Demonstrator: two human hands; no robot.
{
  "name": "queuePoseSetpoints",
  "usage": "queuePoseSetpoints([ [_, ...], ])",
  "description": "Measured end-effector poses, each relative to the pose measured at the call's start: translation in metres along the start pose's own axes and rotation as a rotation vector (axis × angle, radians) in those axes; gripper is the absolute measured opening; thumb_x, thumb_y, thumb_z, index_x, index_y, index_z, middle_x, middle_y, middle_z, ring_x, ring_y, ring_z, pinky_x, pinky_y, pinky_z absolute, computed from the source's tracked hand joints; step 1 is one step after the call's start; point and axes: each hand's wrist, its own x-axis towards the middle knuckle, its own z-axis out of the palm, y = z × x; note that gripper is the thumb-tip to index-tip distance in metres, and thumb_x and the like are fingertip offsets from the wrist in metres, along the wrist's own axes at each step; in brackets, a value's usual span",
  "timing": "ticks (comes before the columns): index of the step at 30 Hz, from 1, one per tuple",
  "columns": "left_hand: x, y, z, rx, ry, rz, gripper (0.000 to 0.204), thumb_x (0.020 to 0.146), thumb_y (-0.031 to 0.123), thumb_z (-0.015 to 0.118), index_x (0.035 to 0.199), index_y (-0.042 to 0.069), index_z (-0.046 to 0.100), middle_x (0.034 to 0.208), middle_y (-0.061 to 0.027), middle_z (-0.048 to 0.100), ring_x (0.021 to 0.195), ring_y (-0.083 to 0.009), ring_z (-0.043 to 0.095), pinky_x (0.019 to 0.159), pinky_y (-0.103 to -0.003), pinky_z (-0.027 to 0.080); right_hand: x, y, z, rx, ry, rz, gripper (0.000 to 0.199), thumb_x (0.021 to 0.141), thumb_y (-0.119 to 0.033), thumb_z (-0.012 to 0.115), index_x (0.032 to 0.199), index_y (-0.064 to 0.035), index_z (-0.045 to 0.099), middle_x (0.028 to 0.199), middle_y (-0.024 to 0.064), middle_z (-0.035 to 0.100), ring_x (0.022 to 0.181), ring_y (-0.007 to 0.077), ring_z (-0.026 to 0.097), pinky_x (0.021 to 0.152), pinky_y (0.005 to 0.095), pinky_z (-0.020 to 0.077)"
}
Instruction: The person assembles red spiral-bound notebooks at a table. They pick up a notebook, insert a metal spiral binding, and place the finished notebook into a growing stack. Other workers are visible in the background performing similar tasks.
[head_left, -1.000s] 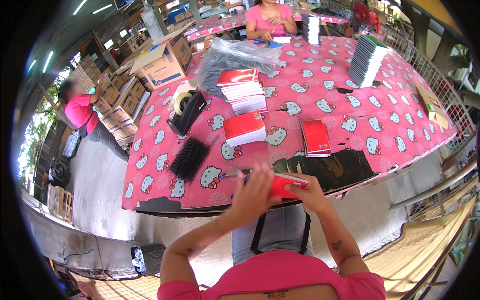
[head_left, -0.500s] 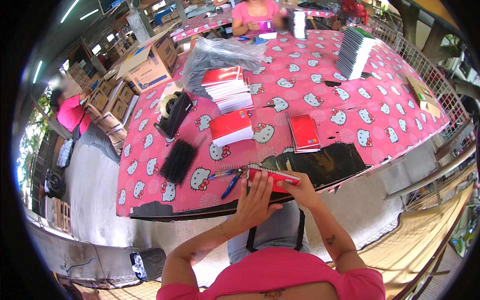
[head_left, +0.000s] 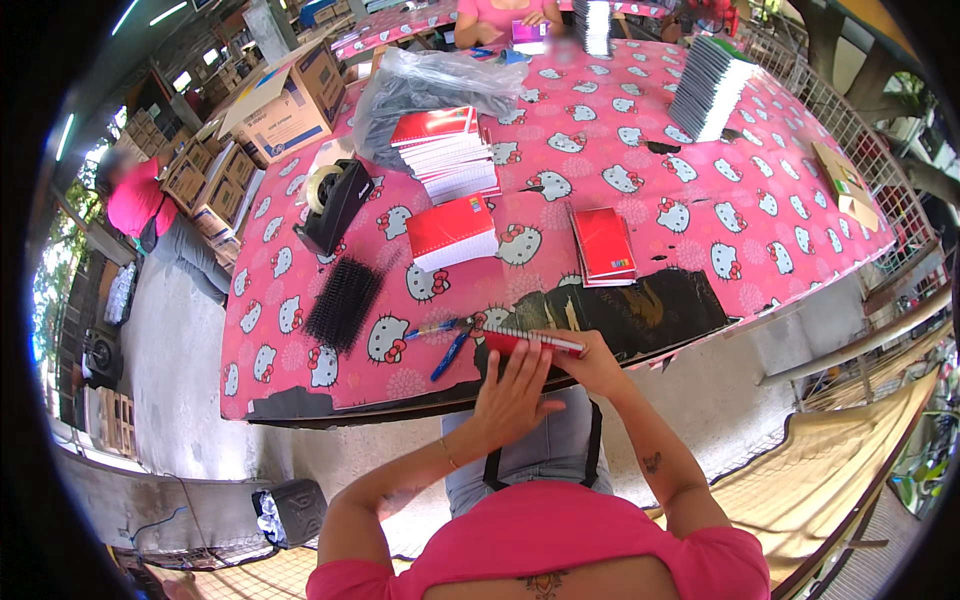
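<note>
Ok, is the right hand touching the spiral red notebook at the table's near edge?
Touching. The head view shows the right hand gripping the red notebook at its right end, no gap visible between them.

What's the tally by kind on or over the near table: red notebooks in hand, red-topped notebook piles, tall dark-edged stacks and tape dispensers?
Red notebook in hand: 1
Red-topped piles: 3 (tall pile, short pile, right-hand pile)
Tall dark-edged stacks: 2 (nearer stack, farther stack)
Tape dispenser: 1
Total: 7
</note>
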Motion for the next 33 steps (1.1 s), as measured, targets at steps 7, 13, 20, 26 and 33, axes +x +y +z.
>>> queuePoseSetpoints([
  [7,0.007,-0.002,-0.002,-0.094,0.006,0.039,0.077,0.094,0.059,0.047,0.143,-0.001,0.044,0.151,-0.0199,0.041,0.142,-0.0341,0.037,0.113,-0.061,0.021,0.001,0.01,0.001,0.047,-0.002,0.017,0.039,0.084,-0.003,0.072,0.123,-0.0002,0.065,0.096,0.0133,0.073,0.088,0.0071,0.061,0.08,0.0288,0.0525],
  [13,0.027,-0.004,-0.005,-0.064,-0.013,0.016,0.08,0.094,0.06,0.045,0.145,-0.002,0.042,0.153,-0.0207,0.039,0.145,-0.0351,0.032,0.116,-0.062,0.013,-0.001,0.018,0.0,-0.071,-0.055,0.032,0.039,0.081,-0.004,0.073,0.118,0.0011,0.066,0.087,0.0165,0.071,0.083,0.0086,0.062,0.076,0.0303,0.0531],
  [20,0.025,0.003,-0.008,-0.147,-0.049,-0.001,0.082,0.096,0.06,0.039,0.149,-0.003,0.036,0.156,-0.0217,0.034,0.147,-0.0367,0.029,0.117,-0.061,0.01,0.001,0.009,0.002,-0.102,-0.046,-0.031,0.038,0.081,0.0,0.066,0.119,0.0021,0.066,0.086,0.0188,0.072,0.081,0.0145,0.069,0.073,0.0324,0.054],
  [26,-0.014,0.021,-0.008,-0.514,0.142,-0.078,0.09,0.094,0.053,0.057,0.151,-0.008,0.024,0.157,-0.029,0.025,0.146,-0.0409,0.028,0.116,-0.061,0.016,0.003,-0.006,0.017,-0.098,0.161,0.0,0.039,0.084,-0.004,0.069,0.123,0.0003,0.066,0.1,0.0202,0.072,0.089,0.0218,0.07,0.082,0.0326,0.0526],
  [33,0.003,-0.01,-0.042,-1.344,0.036,-0.573,0.051,0.093,0.014,0.065,0.138,-0.002,0.048,0.121,-0.0193,0.062,0.105,-0.0285,0.063,0.091,-0.036,0.05,-0.022,-0.046,0.043,-0.543,0.249,-0.3,0.076,0.075,-0.014,0.082,0.144,-0.0131,0.052,0.135,0.0182,0.042,0.12,0.0315,0.047,0.094,0.0385,0.0459],
])
